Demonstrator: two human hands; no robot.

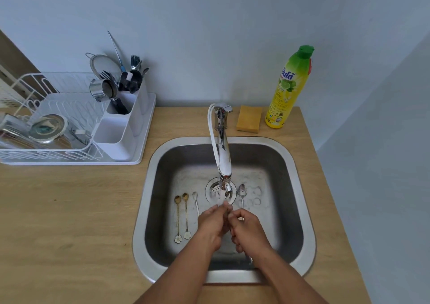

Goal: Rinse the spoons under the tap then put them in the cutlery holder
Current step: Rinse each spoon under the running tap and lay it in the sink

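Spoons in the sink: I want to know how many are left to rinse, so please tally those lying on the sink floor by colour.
Gold long-handled spoons with white flower ends: 2
Silver metal spoons: 2, one left of the drain, one right of it
Total: 4
Whatever the left hand and right hand hold under the tap is hidden, so not counted.

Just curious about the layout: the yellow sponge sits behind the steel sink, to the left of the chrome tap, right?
Not quite. The head view shows the yellow sponge behind the steel sink, but to the right of the chrome tap, beside the yellow dish soap bottle.
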